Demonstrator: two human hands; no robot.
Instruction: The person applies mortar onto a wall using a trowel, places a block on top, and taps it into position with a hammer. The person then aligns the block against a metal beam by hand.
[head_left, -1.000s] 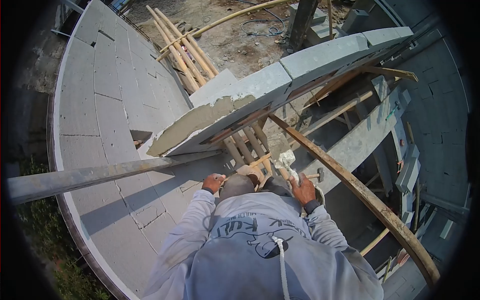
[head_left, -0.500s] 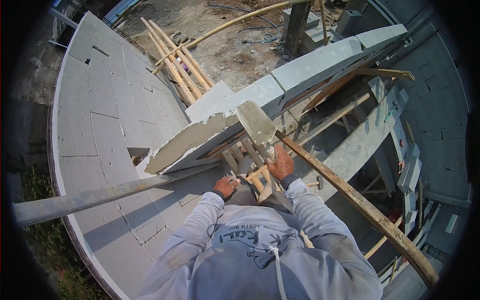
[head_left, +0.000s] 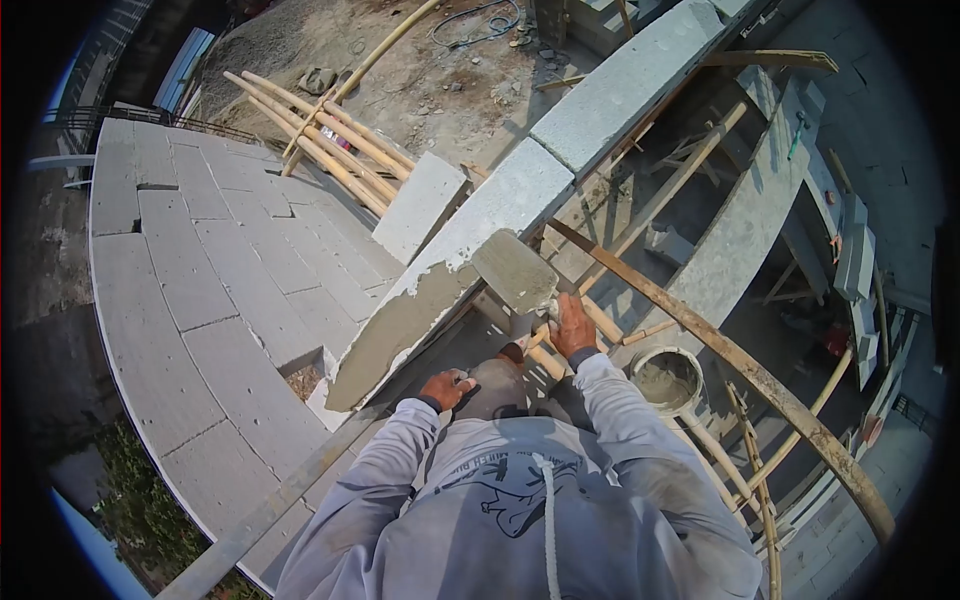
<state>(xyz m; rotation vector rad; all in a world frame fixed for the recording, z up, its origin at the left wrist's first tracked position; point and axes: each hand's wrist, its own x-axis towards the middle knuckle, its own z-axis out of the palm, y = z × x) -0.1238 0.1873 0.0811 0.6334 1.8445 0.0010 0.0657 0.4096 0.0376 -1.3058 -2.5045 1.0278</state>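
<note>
My right hand [head_left: 573,327] is closed round the handle of a trowel [head_left: 515,271] with a broad, flat blade smeared with grey mortar. The blade reaches forward-left over the edge of a pale block wall [head_left: 520,190]. A layer of wet mortar [head_left: 405,325] covers the near end of the wall top. My left hand [head_left: 447,389] rests by my bent knee, left of the trowel, its fingers loosely bent and holding nothing that I can see. To the right of my right forearm is a bucket [head_left: 668,378] with mortar inside.
A long wooden pole [head_left: 740,390] slants past on my right, and a grey bar [head_left: 270,515] crosses at lower left. Bamboo poles [head_left: 330,140] lie beyond the wall, near a loose block [head_left: 420,207]. A large block wall face [head_left: 230,260] stretches along the left.
My view has turned and shifted, bringing the mortar bucket into sight on the right. The trowel stays in my right hand near the mortar's edge; my left hand remains by my knee.
</note>
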